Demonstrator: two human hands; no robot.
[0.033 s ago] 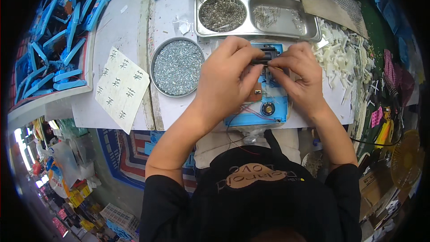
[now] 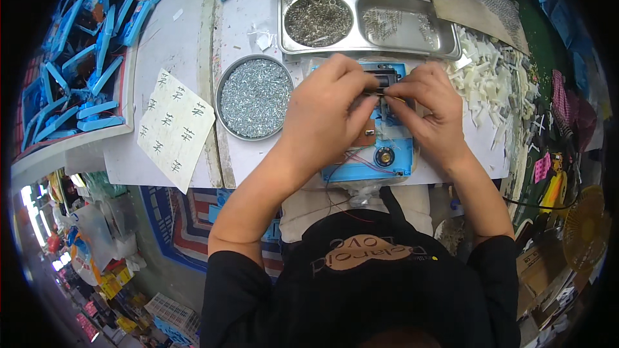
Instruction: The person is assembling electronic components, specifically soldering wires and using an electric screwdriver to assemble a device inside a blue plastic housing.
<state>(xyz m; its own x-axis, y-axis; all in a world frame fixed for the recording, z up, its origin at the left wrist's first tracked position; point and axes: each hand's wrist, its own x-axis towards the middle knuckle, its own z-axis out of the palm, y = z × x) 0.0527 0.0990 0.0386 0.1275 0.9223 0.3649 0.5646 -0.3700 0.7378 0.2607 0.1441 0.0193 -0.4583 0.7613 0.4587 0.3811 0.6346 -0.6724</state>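
A light blue plastic housing (image 2: 403,148) lies on the worktable in front of me. Inside it are a brown circuit board (image 2: 365,140), a small round black speaker (image 2: 385,156), thin wires and a black part (image 2: 387,80) near the far end. Over that black part, my left hand (image 2: 329,106) pinches with thumb and forefinger from the left. My right hand (image 2: 431,104) pinches from the right, its fingertips almost meeting the left ones. Between the fingertips is something thin and small, too hidden to name.
Left of my hands stands a round tin of small silver screws (image 2: 256,98), beside a marked sheet (image 2: 175,129). A metal compartment tray (image 2: 371,50) with springs is behind. White plastic pieces (image 2: 483,84) heap at the right. A crate (image 2: 129,106) of blue housings fills the far left.
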